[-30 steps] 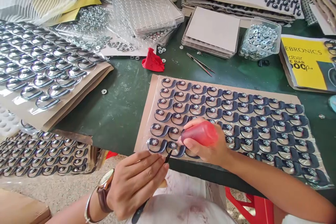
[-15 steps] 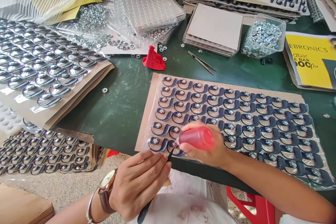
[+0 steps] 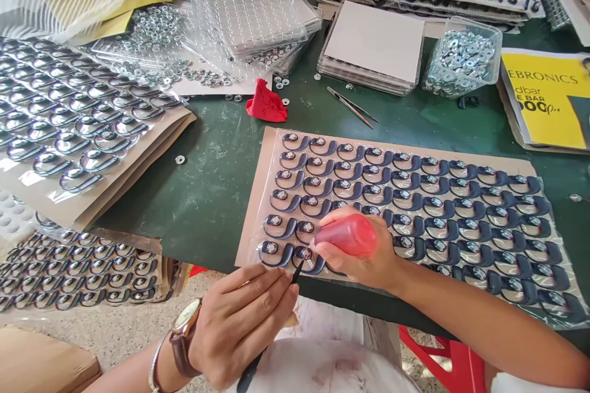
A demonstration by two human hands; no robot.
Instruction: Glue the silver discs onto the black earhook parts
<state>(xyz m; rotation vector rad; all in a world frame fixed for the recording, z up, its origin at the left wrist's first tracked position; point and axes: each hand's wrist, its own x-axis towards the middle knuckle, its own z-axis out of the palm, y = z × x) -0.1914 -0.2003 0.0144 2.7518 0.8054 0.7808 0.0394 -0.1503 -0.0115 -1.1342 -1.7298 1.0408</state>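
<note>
My right hand (image 3: 364, 258) is wrapped round a small red squeeze bottle (image 3: 348, 235), tilted so its nozzle points down and left. The nozzle is beside a black curved hook-shaped part (image 3: 311, 263) with a round disc, in the front row of a plastic-covered brown card sheet (image 3: 252, 196). My left hand (image 3: 249, 313) is closed round slim black tweezers (image 3: 251, 371). Their dark tip reaches that same part from the near side, at the sheet's front edge. Several like parts sit in rows across the sheet. My fingers hide the middle of the tweezers.
Metal tweezers (image 3: 353, 107) and a red cloth (image 3: 266, 103) lie beyond the sheet. A clear tub (image 3: 465, 58) holds metal washers; more washers (image 3: 161, 27) lie loose at back left. Another filled sheet (image 3: 138, 166) stands at left. White-topped trays (image 3: 375, 40) are stacked behind.
The bottle's nozzle has drawn slightly up and away from the part's disc. Both hands keep their grips, and the view has shifted slightly.
</note>
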